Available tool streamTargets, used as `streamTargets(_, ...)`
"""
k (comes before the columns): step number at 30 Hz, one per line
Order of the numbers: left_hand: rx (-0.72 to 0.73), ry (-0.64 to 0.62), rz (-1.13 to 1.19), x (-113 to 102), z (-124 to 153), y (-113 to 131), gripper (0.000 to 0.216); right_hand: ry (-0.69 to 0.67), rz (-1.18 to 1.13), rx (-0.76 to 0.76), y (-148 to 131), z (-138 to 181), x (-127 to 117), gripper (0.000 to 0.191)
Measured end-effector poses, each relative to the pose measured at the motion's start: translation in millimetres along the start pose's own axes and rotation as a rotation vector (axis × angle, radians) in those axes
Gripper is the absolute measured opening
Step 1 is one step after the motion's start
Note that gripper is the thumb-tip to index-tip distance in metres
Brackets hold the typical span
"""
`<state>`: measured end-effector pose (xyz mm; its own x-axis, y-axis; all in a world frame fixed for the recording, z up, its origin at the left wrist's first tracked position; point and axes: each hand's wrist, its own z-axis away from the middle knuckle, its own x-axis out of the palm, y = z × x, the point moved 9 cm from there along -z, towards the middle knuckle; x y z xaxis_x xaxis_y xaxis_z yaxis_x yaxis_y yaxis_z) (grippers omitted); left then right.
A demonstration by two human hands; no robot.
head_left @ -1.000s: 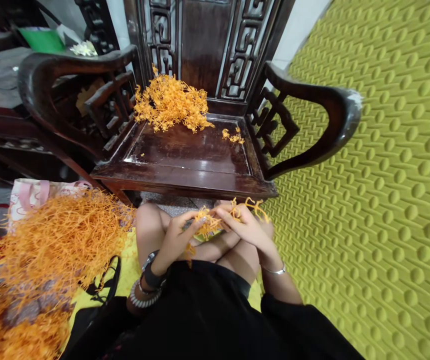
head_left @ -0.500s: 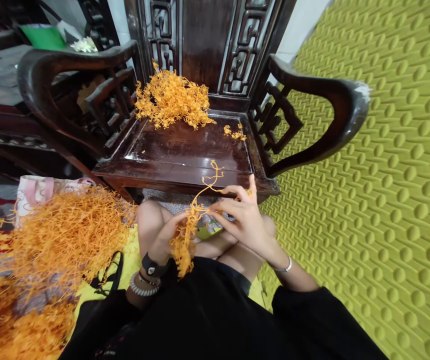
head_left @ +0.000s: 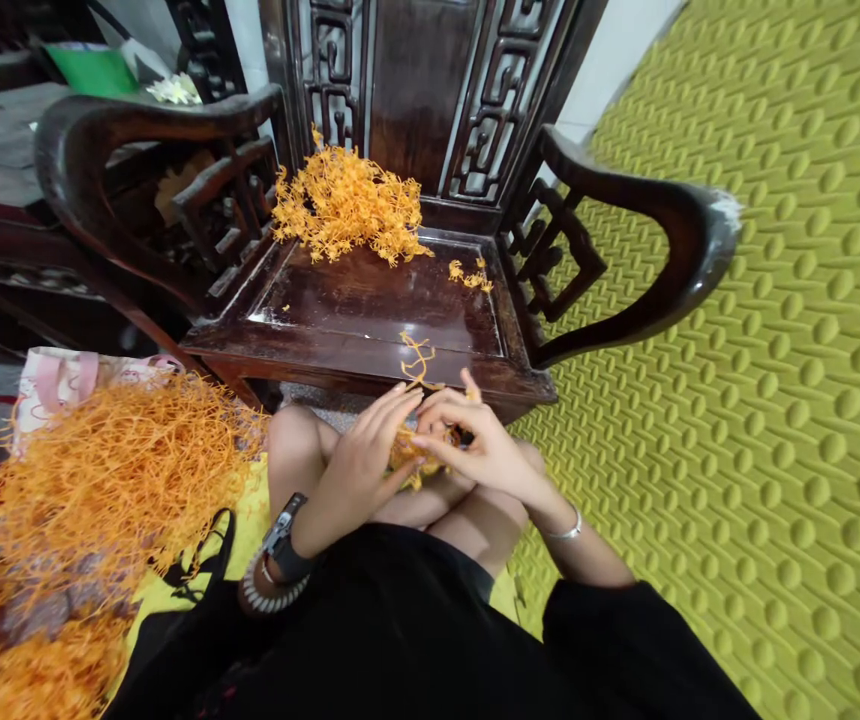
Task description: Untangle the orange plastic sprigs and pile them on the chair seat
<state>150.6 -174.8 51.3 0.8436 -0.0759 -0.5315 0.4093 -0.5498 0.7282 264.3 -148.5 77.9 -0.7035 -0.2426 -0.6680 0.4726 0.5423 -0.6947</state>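
Note:
Above my crossed legs, both of my hands meet around a small bunch of orange stringy strands (head_left: 404, 452). My left hand (head_left: 359, 455) is turned back-up, its fingers long and close together, with the bunch between them and the thumb. Facing it, my right hand (head_left: 479, 445) has thumb and forefinger closed on the bunch, while one finger points up. A thin orange strand with forked ends (head_left: 416, 362) sticks out past the fingertips towards the seat. Part of the bunch is hidden behind my fingers.
A dark carved wooden chair (head_left: 392, 310) stands in front, with an orange heap (head_left: 351, 205) and a few loose orange bits (head_left: 470, 277) on its seat. At the left lie a large strand pile (head_left: 137, 470), a tote bag (head_left: 55, 385) and another orange pile (head_left: 55, 660). A yellow-green textured mat (head_left: 775, 450) spreads right.
My left hand has rolled over to show its back and moved right, up against my right hand. The bunch that hung below it has swung right, between both hands.

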Motion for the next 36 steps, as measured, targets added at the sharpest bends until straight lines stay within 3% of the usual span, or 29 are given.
streamTargets(3,-0.110,-0.057,0.091,14.8,-4.6,-12.2,0.033,-0.016,-0.228,0.077,4.1,2.6,4.9,0.016)
streamTargets(6,-0.165,-0.070,0.139,18.5,-4.6,-21.4,0.023,0.024,-0.309,0.150,13.0,8.0,-1.9,0.020)
streamTargets(9,-0.209,-0.063,0.248,17.7,-2.5,-28.3,0.022,0.090,-0.372,0.223,26.5,13.3,-14.6,0.024)
streamTargets(12,-0.324,-0.056,0.412,22.6,0.9,-39.1,0.026,0.067,-0.504,0.222,37.3,13.6,-16.7,0.037)
streamTargets(15,-0.441,0.032,0.586,25.4,3.7,-47.8,0.033,0.310,-0.395,0.075,43.9,12.6,-40.4,0.050)
streamTargets(17,-0.490,0.114,0.673,25.7,4.8,-50.5,0.038,0.419,-0.346,-0.005,46.7,12.9,-46.6,0.071)
streamTargets(19,-0.536,0.125,0.751,32.2,5.8,-50.6,0.042,0.282,-0.450,0.000,50.7,6.2,-26.5,0.092)
streamTargets(21,-0.572,0.071,0.800,43.8,6.8,-48.5,0.045,0.076,-0.613,0.089,53.4,1.1,6.9,0.094)
streamTargets(23,-0.580,-0.036,0.798,58.5,8.2,-44.0,0.048,-0.038,-0.777,0.225,55.9,-0.2,37.6,0.077)
streamTargets(25,-0.577,-0.116,0.759,70.2,11.2,-40.7,0.049,-0.086,-0.980,0.358,57.1,-1.0,62.9,0.048)
streamTargets(26,-0.580,-0.120,0.732,73.1,13.2,-40.7,0.048,-0.096,-1.104,0.410,56.6,-1.8,72.6,0.035)
streamTargets(28,-0.590,-0.087,0.697,74.6,17.5,-41.9,0.047,-0.078,-1.375,0.468,53.9,-4.5,81.7,0.029)
streamTargets(30,-0.572,-0.085,0.732,76.2,20.4,-38.6,0.048,-0.008,-1.632,0.431,49.1,-8.4,74.7,0.038)
streamTargets(33,-0.525,-0.212,0.876,84.2,24.1,-24.5,0.051,0.101,-1.847,0.189,35.4,-12.2,42.6,0.055)
streamTargets(36,-0.498,-0.287,0.978,86.1,27.4,-12.7,0.051,-0.003,-1.878,-0.066,8.4,-11.4,14.9,0.067)
